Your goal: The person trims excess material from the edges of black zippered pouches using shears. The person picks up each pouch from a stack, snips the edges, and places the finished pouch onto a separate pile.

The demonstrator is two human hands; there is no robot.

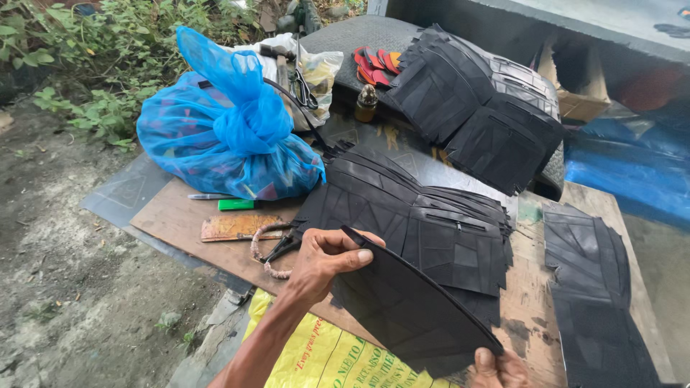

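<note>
black curved panel (pixel 413 309), thin and flexible-looking, held edge-up and slanting from upper left down to lower right, low in the centre of the view, just above the near edge of the table (pixel 532 323). gripped at its upper left tip by the left hand (pixel 327 257), thumb pressed flat along the top edge, fingers curled behind. pinched at its lower right corner by the right hand (pixel 497 368), only thumb and knuckles showing at the bottom of the frame, closed on the panel's edge.

directly behind the panel, a fanned stack of black patchwork pieces (pixel 410 215) with a zip line on the top one, lying on the wooden table. just left of the left hand, scissors with cord-wrapped handles (pixel 273 248), and beside them a worn flat brown ruler (pixel 237 227), a green marker (pixel 237 204) and a pen (pixel 208 195). further left, a knotted blue plastic bag (pixel 226 126), bulging. further back, another heap of black pieces (pixel 474 108), a small brown bottle (pixel 366 103), red and orange strips (pixel 374 63). at right, more black sheets (pixel 589 287) laid flat. under the forearm, a yellow printed sack (pixel 330 356).
</note>
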